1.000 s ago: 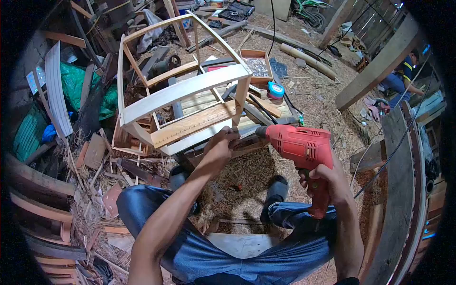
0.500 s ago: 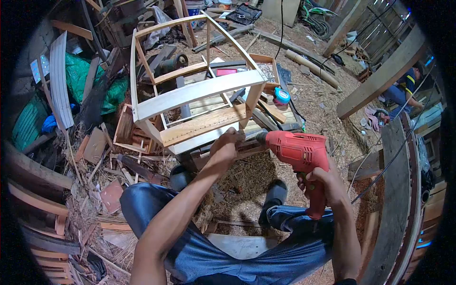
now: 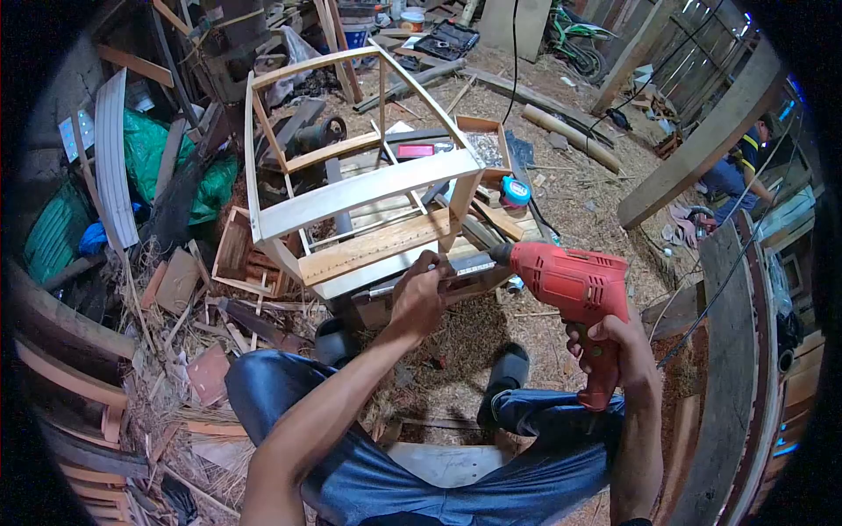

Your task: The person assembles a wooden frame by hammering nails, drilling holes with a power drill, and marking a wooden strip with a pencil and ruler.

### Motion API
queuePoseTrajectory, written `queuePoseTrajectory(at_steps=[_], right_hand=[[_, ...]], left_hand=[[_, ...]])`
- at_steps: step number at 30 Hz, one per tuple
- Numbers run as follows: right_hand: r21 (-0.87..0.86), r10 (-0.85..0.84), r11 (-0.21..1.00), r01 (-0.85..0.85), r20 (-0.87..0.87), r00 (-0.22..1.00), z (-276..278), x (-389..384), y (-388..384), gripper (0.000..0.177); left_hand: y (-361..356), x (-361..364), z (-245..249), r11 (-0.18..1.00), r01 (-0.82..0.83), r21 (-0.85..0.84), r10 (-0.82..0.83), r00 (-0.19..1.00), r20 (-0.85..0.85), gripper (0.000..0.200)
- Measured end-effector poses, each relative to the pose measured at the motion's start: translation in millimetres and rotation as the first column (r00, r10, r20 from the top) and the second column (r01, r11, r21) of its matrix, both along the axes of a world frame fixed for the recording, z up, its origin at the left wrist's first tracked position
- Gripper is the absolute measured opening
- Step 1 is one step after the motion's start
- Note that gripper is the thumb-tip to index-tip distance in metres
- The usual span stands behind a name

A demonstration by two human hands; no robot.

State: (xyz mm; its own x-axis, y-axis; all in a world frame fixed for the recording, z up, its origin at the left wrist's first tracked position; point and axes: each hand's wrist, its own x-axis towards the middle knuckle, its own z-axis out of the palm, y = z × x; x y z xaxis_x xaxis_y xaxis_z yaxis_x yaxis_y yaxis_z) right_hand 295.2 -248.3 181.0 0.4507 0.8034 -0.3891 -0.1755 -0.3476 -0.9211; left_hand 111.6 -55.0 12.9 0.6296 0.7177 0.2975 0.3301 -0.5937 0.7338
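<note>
Drill Gripped at Right, Left Hand Closed Beside Wooden Frame

At far left, a ribbed panel (image 3: 111, 162) leans in front of a green tarp (image 3: 145, 149). Right of these, a small wooden crate (image 3: 231, 252) lies on the littered ground.

The open wooden frame (image 3: 368, 190) stands ahead of you, left of centre, its pale curved rail uppermost on the near side. Below that, a wooden slat (image 3: 377, 246) carries a row of small dark marks.

Your left hand (image 3: 420, 294) is at the frame's lower right, fingers curled nearly closed, thumb and index finger drawn together; whether anything is pinched between them cannot be determined.

A turquoise tape measure (image 3: 515, 191) sits beyond, past the frame's right corner. The red power drill (image 3: 570, 279) is held up right of the frame, its chuck (image 3: 502, 253) pointing left towards your left hand and apart from it. Your right hand (image 3: 611, 347) is wrapped firmly around the drill's handle.

Further right, a long weathered plank (image 3: 730, 351) runs alongside you; a co-worker (image 3: 744, 172) is bent low beyond it.
</note>
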Motion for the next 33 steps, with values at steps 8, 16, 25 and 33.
queuePoseTrajectory(at_steps=[8, 16, 25, 33], right_hand=[[-0.004, 0.008, 1.000, -0.008, -0.015, 1.000, -9.5, 2.3, -6.4, 0.061], [0.004, 0.015, 1.000, -0.015, 0.009, 1.000, -6.7, 1.6, -4.0, 0.059], [0.021, 0.001, 1.000, -0.002, 0.037, 0.999, -0.6, -3.8, -1.2, 0.061], [0.100, 0.046, 0.994, -0.041, -0.042, 0.998, -7.5, 4.5, -5.1, 0.068]], left_hand=[[-4.3, 10.8, 10.0, 0.995, -0.092, 0.025, 0.090, 0.992, 0.092, 0.019], [-1.7, 11.5, 10.3, 0.994, -0.105, 0.013, 0.103, 0.987, 0.124, 0.019], [-1.6, 12.0, 13.6, 0.993, -0.114, 0.011, 0.111, 0.980, 0.165, 0.025], [0.6, 16.5, 16.4, 0.998, -0.064, 0.004, 0.061, 0.974, 0.218, 0.025]])
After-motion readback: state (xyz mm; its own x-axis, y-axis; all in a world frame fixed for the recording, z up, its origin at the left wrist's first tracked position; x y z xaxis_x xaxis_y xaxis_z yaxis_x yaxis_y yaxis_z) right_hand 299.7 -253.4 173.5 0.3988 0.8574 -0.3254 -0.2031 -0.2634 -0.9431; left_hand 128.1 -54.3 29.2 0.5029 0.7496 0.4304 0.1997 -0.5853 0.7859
